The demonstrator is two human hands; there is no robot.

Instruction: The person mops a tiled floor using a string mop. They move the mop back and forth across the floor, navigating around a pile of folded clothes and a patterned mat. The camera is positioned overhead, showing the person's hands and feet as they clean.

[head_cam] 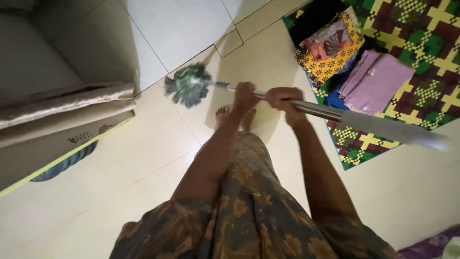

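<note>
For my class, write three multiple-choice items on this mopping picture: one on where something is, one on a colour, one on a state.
1. Where is the mop head?
A. on the patterned mat
B. on the tiled floor by the foot
C. on the folded cloths

2. What colour is the plain folded cloth on the mat?
A. pink
B. white
C. black

3. How is the metal mop handle held?
A. one hand
B. both hands
C. lying loose

Answers: 1 B, its strands rest on pale tiles. 2 A, it looks pink. 3 B, the left hand and right hand both wrap it.
</note>
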